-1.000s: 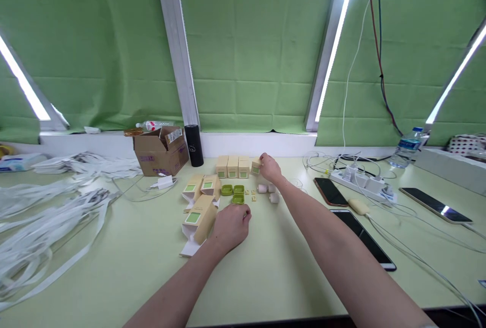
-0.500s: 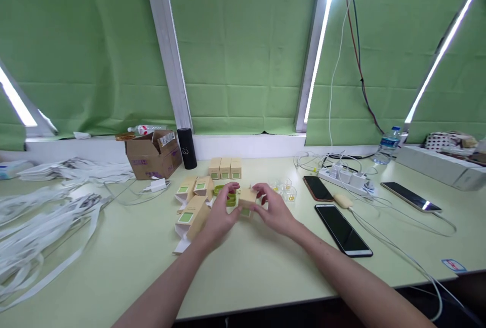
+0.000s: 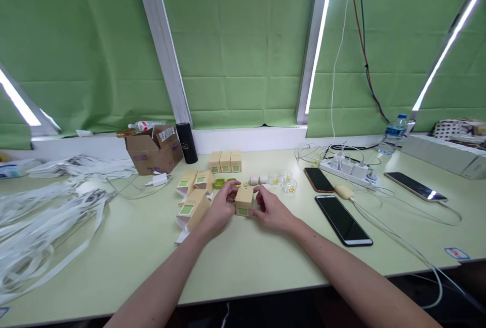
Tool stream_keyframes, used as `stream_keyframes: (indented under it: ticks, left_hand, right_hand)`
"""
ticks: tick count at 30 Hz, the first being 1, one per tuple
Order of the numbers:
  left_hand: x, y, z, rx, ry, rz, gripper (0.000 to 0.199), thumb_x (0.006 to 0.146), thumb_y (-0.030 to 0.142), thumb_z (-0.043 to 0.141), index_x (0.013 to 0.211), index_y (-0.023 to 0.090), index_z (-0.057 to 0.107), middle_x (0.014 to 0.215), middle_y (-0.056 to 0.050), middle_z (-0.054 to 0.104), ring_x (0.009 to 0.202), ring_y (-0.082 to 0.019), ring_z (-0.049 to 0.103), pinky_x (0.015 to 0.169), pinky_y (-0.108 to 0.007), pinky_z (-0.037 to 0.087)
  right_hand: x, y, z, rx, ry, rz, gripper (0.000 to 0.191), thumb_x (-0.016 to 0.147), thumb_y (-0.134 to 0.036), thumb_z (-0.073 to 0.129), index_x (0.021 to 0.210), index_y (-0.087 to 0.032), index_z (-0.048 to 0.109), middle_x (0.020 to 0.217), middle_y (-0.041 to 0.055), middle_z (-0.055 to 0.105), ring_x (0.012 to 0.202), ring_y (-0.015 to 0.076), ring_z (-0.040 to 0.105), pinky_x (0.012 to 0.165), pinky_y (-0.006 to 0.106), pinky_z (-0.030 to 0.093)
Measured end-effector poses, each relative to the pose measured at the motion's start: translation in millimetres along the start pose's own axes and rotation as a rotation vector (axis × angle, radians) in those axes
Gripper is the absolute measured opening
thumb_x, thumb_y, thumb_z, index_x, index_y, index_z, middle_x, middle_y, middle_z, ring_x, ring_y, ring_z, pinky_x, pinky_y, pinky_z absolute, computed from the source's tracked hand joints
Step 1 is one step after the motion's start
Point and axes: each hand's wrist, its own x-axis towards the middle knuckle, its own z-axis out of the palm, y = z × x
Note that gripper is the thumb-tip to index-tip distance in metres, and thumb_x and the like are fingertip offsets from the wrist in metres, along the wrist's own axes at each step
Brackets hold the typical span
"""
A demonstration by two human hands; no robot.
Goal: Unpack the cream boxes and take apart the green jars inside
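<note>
A small closed kraft box (image 3: pixel 244 201) with a green label stands on the table between my hands. My left hand (image 3: pixel 222 205) is curled against its left side, and my right hand (image 3: pixel 270 207) has thumb and fingers at its right side. Beyond them lie green pieces (image 3: pixel 220 183), white cylinders (image 3: pixel 258 180) and several clear containers (image 3: pixel 289 186) with yellow centres. Left of my left hand are kraft boxes (image 3: pixel 193 209) with white flaps out. A row of three closed kraft boxes (image 3: pixel 225 162) stands farther back.
White strips (image 3: pixel 56 216) spread over the left side. A cardboard carton (image 3: pixel 152 153) and black cylinder (image 3: pixel 186 143) stand at the back. Phones (image 3: pixel 343 220), a power strip (image 3: pixel 348 172) and cables occupy the right, with a water bottle (image 3: pixel 392 135) behind.
The small box's top has come down and it now stands upright between my hands. My hands have lowered slightly, uncovering the white cylinders. The camera view has shifted a little.
</note>
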Motion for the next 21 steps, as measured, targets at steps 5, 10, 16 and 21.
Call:
stream_keyframes:
  ticks: [5, 10, 16, 21]
  left_hand:
    - [7.8, -12.2, 1.4, -0.004, 0.064, 0.021, 0.065, 0.065, -0.001, 0.054, 0.126, 0.020, 0.058, 0.116, -0.009, 0.071, 0.108, -0.023, 0.070, 0.084, -0.032, 0.059]
    - [10.8, -19.6, -0.6, 0.086, 0.146, 0.037, 0.059, 0.064, -0.003, 0.048, 0.117, 0.019, 0.063, 0.111, -0.008, 0.071, 0.093, -0.018, 0.071, 0.081, -0.031, 0.058]
    - [8.1, -16.9, -1.5, 0.143, 0.151, 0.000, 0.052, 0.072, 0.002, 0.050, 0.119, 0.018, 0.065, 0.117, -0.010, 0.073, 0.083, -0.016, 0.071, 0.081, -0.032, 0.061]
    - [8.8, -20.3, 0.7, 0.077, 0.102, 0.035, 0.056, 0.076, 0.004, 0.050, 0.127, 0.021, 0.066, 0.125, -0.011, 0.073, 0.108, -0.021, 0.072, 0.095, -0.037, 0.060]
  right_hand:
    - [2.7, 4.6, -1.6, 0.054, -0.004, 0.001, 0.043, 0.086, -0.030, 0.069, 0.123, -0.023, 0.049, 0.082, -0.0040, 0.056, 0.071, 0.0173, 0.055, 0.063, 0.029, 0.040]
    - [6.5, 12.2, -2.3, 0.086, 0.043, 0.031, 0.030, 0.086, -0.022, 0.061, 0.115, -0.023, 0.052, 0.079, -0.0039, 0.059, 0.069, 0.0164, 0.055, 0.063, 0.028, 0.040]
    - [8.9, 13.8, -4.3, 0.094, 0.059, 0.048, 0.024, 0.086, -0.017, 0.057, 0.109, -0.023, 0.055, 0.079, -0.0030, 0.062, 0.070, 0.0160, 0.057, 0.065, 0.029, 0.042]
    - [6.6, 9.0, -3.1, 0.109, -0.012, 0.055, 0.053, 0.079, -0.031, 0.075, 0.125, -0.025, 0.049, 0.078, -0.0064, 0.056, 0.068, 0.0160, 0.056, 0.062, 0.028, 0.042]
